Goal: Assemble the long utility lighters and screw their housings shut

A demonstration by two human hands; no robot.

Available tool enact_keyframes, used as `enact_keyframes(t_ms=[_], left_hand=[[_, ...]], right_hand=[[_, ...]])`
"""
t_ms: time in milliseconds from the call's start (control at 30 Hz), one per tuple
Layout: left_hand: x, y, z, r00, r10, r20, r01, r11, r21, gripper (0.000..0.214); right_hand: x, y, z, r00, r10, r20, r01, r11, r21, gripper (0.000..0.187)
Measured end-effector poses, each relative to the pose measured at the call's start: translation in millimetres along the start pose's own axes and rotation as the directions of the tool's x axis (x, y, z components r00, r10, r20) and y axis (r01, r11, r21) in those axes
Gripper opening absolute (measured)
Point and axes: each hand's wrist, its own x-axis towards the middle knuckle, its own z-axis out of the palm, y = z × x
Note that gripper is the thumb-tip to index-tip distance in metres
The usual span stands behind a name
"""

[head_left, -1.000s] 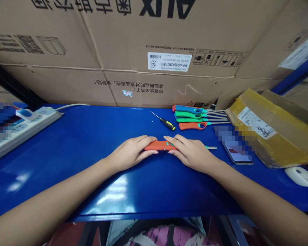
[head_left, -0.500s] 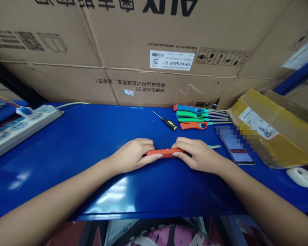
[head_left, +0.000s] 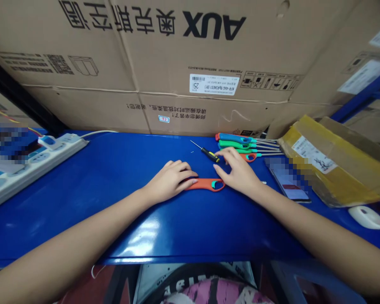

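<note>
My left hand [head_left: 173, 180] is closed on the handle end of an orange long-nosed gas lighter [head_left: 205, 184] that lies flat on the blue shelf. The lighter's trigger loop with its teal trigger points right; its metal nozzle is mostly hidden behind my right wrist. My right hand [head_left: 239, 171] is open, thumb and fingers apart, its fingertips close to the handle end of a black and yellow screwdriver [head_left: 210, 155]. I cannot tell whether they touch it. Behind that hand lie more gas lighters, among them a green one [head_left: 231, 144] and a partly covered orange one [head_left: 250, 157].
A large cardboard carton [head_left: 164, 63] stands along the back. At left is a white power strip [head_left: 38, 162] with plugs and cables. To the right are a phone [head_left: 288, 183], a yellow-taped cardboard package [head_left: 316, 156] and a white computer mouse [head_left: 367, 217].
My right hand has let go of the orange lighter and moved up towards the screwdriver, opening its fingers. The lighter has turned onto its flat side. The head view has tilted upward slightly.
</note>
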Motion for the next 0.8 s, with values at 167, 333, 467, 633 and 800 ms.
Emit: enact_keyframes(t_ms=[167,333,467,633,800], left_hand=[[6,0,-9.3,0.996,-0.080,-0.045,0.083,0.995,0.063,0.036],[24,-22,-17.3,0.966,-0.227,-0.128,0.240,0.966,0.098,0.032],[43,-38,-14.4,0.951,-0.283,-0.124,0.299,0.945,0.130,0.027],[67,-43,-1.7,0.941,-0.321,-0.104,0.330,0.940,0.086,0.032],[78,-44,1.2,0.909,-0.404,-0.104,0.396,0.914,-0.093,0.032]], right_hand=[[29,5,7,0.994,0.102,0.047,-0.103,0.994,0.020,0.030],[34,4,8,0.976,0.216,0.038,-0.219,0.954,0.205,0.012],[16,2,5,0.922,0.380,0.075,-0.371,0.814,0.446,0.034],[-4,3,3,0.848,0.524,0.080,-0.433,0.596,0.677,0.051],[-1,5,0,0.801,0.595,0.073,-0.400,0.440,0.804,0.044]])
